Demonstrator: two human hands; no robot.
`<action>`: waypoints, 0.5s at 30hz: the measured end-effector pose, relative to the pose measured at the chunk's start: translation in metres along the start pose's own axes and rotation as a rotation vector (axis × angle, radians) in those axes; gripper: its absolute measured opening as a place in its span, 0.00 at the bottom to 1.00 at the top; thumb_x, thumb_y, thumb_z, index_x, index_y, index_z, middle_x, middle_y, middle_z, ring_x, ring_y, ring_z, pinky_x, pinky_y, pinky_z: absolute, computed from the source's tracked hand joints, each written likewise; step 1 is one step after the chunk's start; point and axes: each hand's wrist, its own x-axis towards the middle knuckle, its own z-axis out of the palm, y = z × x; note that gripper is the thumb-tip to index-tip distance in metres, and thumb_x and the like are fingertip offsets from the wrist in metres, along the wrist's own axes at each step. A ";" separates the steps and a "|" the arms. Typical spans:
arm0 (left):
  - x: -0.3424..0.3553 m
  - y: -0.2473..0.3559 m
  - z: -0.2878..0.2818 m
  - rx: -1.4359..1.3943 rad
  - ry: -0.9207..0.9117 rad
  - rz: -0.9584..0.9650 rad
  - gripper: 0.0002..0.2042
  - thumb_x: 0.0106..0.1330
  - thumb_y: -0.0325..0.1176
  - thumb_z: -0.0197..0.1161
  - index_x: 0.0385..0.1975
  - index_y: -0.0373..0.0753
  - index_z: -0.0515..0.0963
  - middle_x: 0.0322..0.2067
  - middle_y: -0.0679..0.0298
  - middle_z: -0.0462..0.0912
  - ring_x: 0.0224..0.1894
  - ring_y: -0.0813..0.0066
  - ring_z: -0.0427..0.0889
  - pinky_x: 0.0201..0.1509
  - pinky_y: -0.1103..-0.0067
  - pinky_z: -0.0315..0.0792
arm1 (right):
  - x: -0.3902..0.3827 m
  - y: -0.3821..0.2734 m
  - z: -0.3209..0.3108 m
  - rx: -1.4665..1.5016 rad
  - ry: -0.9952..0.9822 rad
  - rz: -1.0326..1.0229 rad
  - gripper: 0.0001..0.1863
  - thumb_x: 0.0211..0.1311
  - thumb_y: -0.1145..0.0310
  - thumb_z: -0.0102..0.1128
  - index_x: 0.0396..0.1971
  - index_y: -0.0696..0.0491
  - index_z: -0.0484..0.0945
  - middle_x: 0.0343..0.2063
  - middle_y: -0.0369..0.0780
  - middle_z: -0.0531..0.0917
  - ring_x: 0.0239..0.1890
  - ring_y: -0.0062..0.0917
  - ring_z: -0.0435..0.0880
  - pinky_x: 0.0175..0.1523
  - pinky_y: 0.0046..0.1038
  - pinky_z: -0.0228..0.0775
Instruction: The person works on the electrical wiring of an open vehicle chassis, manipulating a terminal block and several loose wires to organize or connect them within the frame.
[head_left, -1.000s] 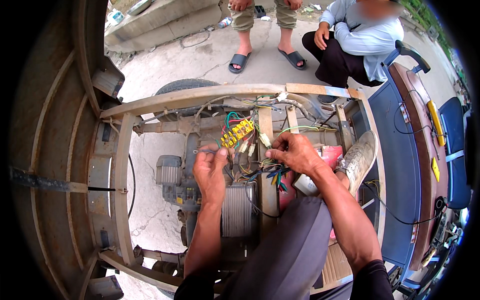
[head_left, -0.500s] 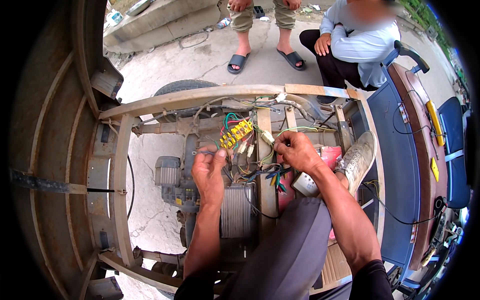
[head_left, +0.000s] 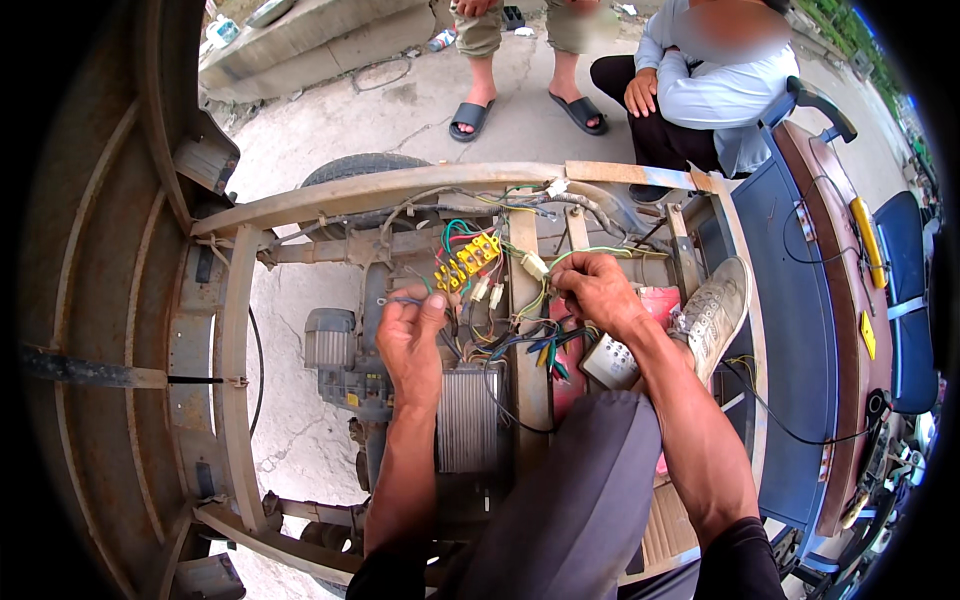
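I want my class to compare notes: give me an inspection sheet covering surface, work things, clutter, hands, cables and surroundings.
Surface: open metal frame over concrete ground.
Work things: yellow terminal block between the hands; pale connector near the right hand.
Clutter: yellow item on brown board; bottle on the ground.
Hands: left hand pinches a thin wire; right hand has fingers curled, grip unclear.
Cables: loose coloured wires mid-frame; black cable at right.
Surroundings: standing person, crouching person, low wall.
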 end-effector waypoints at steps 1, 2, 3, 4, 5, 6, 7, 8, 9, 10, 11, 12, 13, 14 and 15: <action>0.000 0.000 0.000 0.000 0.000 -0.001 0.10 0.71 0.27 0.62 0.47 0.32 0.72 0.37 0.55 0.86 0.39 0.68 0.86 0.47 0.72 0.82 | 0.001 0.001 0.000 0.006 0.004 -0.015 0.06 0.65 0.72 0.57 0.34 0.59 0.79 0.20 0.32 0.76 0.17 0.15 0.71 0.22 0.22 0.65; 0.000 0.000 0.000 -0.003 0.000 0.002 0.10 0.71 0.27 0.62 0.47 0.32 0.72 0.37 0.55 0.86 0.39 0.68 0.86 0.47 0.72 0.82 | 0.001 0.002 -0.001 0.006 0.004 -0.014 0.06 0.65 0.72 0.57 0.34 0.59 0.79 0.20 0.32 0.76 0.17 0.15 0.71 0.22 0.22 0.65; 0.000 0.000 0.000 -0.005 0.000 0.005 0.10 0.71 0.27 0.62 0.47 0.32 0.72 0.37 0.55 0.86 0.39 0.68 0.86 0.47 0.72 0.82 | 0.000 -0.001 0.000 -0.003 0.004 -0.005 0.06 0.65 0.72 0.57 0.34 0.59 0.79 0.20 0.32 0.76 0.18 0.15 0.71 0.22 0.21 0.65; 0.000 0.000 0.000 -0.005 0.001 0.005 0.10 0.71 0.27 0.62 0.47 0.32 0.72 0.37 0.55 0.86 0.39 0.68 0.86 0.47 0.72 0.82 | -0.001 -0.002 0.000 -0.013 0.003 0.003 0.06 0.65 0.71 0.57 0.34 0.58 0.79 0.20 0.32 0.75 0.18 0.15 0.71 0.23 0.21 0.65; 0.000 0.001 0.000 -0.012 0.001 0.006 0.10 0.71 0.27 0.62 0.47 0.32 0.72 0.37 0.55 0.86 0.39 0.68 0.86 0.47 0.72 0.82 | -0.001 -0.002 0.000 -0.013 0.003 0.004 0.06 0.65 0.71 0.57 0.34 0.58 0.79 0.20 0.32 0.75 0.18 0.15 0.71 0.23 0.21 0.65; 0.000 0.001 -0.001 -0.018 0.002 0.007 0.10 0.71 0.27 0.61 0.47 0.32 0.72 0.37 0.55 0.86 0.39 0.68 0.86 0.47 0.72 0.82 | 0.000 -0.001 0.000 -0.035 -0.005 0.000 0.07 0.65 0.71 0.56 0.34 0.59 0.79 0.20 0.32 0.75 0.19 0.15 0.71 0.23 0.21 0.65; 0.000 0.001 0.000 -0.017 0.004 0.005 0.10 0.71 0.27 0.61 0.47 0.32 0.72 0.37 0.55 0.86 0.39 0.68 0.86 0.47 0.72 0.82 | 0.000 0.000 0.000 -0.058 -0.013 -0.003 0.08 0.66 0.70 0.56 0.34 0.59 0.79 0.20 0.32 0.75 0.19 0.15 0.72 0.24 0.21 0.65; -0.001 0.002 0.000 -0.004 0.018 -0.007 0.10 0.71 0.27 0.61 0.47 0.32 0.72 0.37 0.55 0.86 0.39 0.68 0.86 0.47 0.73 0.82 | 0.000 0.000 0.000 -0.057 -0.015 -0.001 0.08 0.66 0.70 0.56 0.34 0.59 0.79 0.20 0.32 0.75 0.19 0.15 0.72 0.24 0.21 0.65; -0.001 0.004 0.001 0.010 0.032 -0.018 0.10 0.71 0.27 0.61 0.47 0.32 0.72 0.37 0.55 0.86 0.39 0.68 0.86 0.47 0.73 0.82 | -0.002 -0.002 0.001 -0.090 -0.009 -0.017 0.08 0.66 0.69 0.55 0.33 0.59 0.79 0.20 0.32 0.75 0.20 0.15 0.72 0.24 0.22 0.66; -0.001 0.004 0.001 0.011 0.034 -0.018 0.10 0.71 0.27 0.61 0.47 0.32 0.72 0.37 0.55 0.86 0.39 0.68 0.86 0.47 0.73 0.82 | -0.003 -0.004 0.001 -0.123 -0.004 -0.033 0.09 0.66 0.68 0.54 0.33 0.59 0.78 0.20 0.32 0.75 0.20 0.15 0.72 0.25 0.23 0.66; -0.001 0.003 0.001 0.028 0.036 -0.022 0.10 0.71 0.27 0.61 0.47 0.32 0.72 0.37 0.55 0.86 0.38 0.68 0.86 0.47 0.73 0.81 | -0.002 -0.002 0.001 -0.123 -0.006 -0.032 0.09 0.66 0.68 0.54 0.33 0.59 0.78 0.20 0.32 0.75 0.20 0.15 0.72 0.25 0.23 0.66; -0.001 0.002 0.001 0.044 0.036 -0.028 0.10 0.71 0.27 0.62 0.47 0.32 0.72 0.37 0.55 0.86 0.38 0.68 0.86 0.47 0.74 0.81 | -0.001 0.001 0.000 -0.139 0.019 -0.053 0.11 0.64 0.67 0.54 0.32 0.60 0.79 0.20 0.36 0.77 0.21 0.20 0.75 0.28 0.26 0.69; -0.001 0.002 0.002 0.045 0.037 -0.031 0.10 0.71 0.27 0.62 0.47 0.32 0.72 0.37 0.55 0.86 0.38 0.68 0.86 0.47 0.74 0.81 | 0.000 0.002 0.000 -0.155 0.044 -0.075 0.13 0.62 0.66 0.55 0.31 0.62 0.79 0.20 0.40 0.79 0.22 0.24 0.77 0.31 0.30 0.72; 0.000 0.002 0.004 0.022 0.031 -0.024 0.11 0.71 0.28 0.63 0.47 0.32 0.72 0.37 0.56 0.86 0.38 0.70 0.85 0.46 0.75 0.80 | 0.001 0.003 -0.002 -0.154 0.043 -0.072 0.13 0.62 0.66 0.55 0.31 0.62 0.79 0.20 0.40 0.79 0.22 0.24 0.77 0.31 0.30 0.72; -0.001 0.002 0.003 -0.001 0.027 -0.020 0.12 0.71 0.30 0.64 0.47 0.32 0.72 0.36 0.56 0.86 0.38 0.71 0.85 0.46 0.76 0.79 | 0.001 -0.001 -0.001 -0.185 0.054 -0.039 0.14 0.61 0.65 0.54 0.31 0.62 0.79 0.20 0.42 0.79 0.23 0.26 0.79 0.32 0.32 0.73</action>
